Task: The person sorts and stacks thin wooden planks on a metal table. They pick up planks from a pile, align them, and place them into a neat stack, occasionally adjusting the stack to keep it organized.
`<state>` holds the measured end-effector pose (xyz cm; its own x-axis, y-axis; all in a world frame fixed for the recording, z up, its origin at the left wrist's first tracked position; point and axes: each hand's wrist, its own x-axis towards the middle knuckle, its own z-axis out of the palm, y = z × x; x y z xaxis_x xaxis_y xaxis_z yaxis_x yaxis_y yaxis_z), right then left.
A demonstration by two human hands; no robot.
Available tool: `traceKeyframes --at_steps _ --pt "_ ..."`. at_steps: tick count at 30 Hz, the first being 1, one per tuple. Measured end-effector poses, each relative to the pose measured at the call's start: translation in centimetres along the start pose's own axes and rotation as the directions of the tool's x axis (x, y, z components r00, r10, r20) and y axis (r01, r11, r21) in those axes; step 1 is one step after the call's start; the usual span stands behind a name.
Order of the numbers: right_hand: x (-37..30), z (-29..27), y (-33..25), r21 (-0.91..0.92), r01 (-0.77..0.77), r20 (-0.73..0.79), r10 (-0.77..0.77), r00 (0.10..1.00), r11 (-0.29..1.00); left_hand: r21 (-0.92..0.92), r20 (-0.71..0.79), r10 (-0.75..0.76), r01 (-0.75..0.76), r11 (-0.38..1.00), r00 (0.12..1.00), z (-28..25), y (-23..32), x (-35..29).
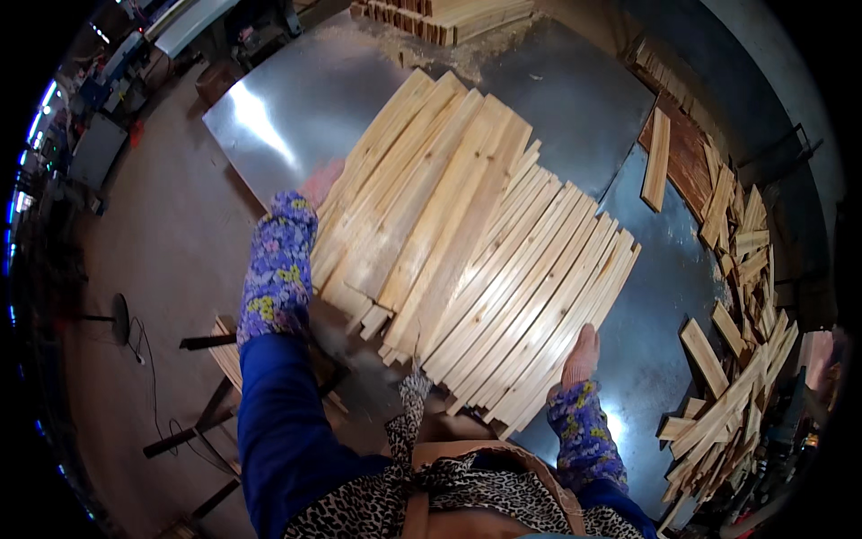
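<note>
A wide row of pale wooden slats [530,287] lies side by side in front of me, slanting up to the right, with several broader boards [449,216] on top of its left part. Against the row's left edge is my left hand [321,182], its fingers mostly hidden by the wood. My right hand [582,355] grips the lower right edge, thumb side showing and the other fingers out of sight. Between them the two hands hold the row from both sides. The slats' near ends are uneven and come close to my apron [449,490].
Beneath the wood is a shiny metal table [584,99]. Stacked slats [440,18] and sawdust lie at its far edge. Loose offcuts [745,359] pile up along the right, with a single slat [657,162] nearby. A dark metal stand [211,422] is at lower left.
</note>
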<state>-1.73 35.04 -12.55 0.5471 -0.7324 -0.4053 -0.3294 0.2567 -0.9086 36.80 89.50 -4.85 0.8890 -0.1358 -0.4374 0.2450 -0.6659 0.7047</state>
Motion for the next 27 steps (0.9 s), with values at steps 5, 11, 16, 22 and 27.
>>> traceKeyframes --at_steps 5,11,16,22,27 --pt "-1.6 1.1 -1.8 -0.122 -0.066 -0.079 0.057 0.995 0.990 -0.069 0.137 -0.130 0.141 0.988 0.982 -0.8 -1.4 1.1" --pt "-1.7 0.7 0.5 -0.079 0.283 -0.036 -0.286 0.957 0.956 0.349 0.177 -0.161 0.091 0.933 0.971 -2.8 -1.2 2.8" --pt "-5.2 4.7 -6.0 -0.862 0.242 -0.004 -0.483 0.876 0.446 0.244 0.304 -0.211 0.138 0.960 0.929 -4.3 -3.4 4.5" --pt "-8.1 15.9 -6.0 -0.588 0.394 0.195 -0.349 0.917 0.706 -0.145 0.610 0.051 0.049 0.988 0.790 -3.3 -7.4 5.8" --pt "-9.7 28.7 -8.3 -0.594 0.376 0.294 -0.243 0.924 0.711 -0.336 0.661 -0.058 0.364 0.868 0.748 -2.7 -7.0 5.8"
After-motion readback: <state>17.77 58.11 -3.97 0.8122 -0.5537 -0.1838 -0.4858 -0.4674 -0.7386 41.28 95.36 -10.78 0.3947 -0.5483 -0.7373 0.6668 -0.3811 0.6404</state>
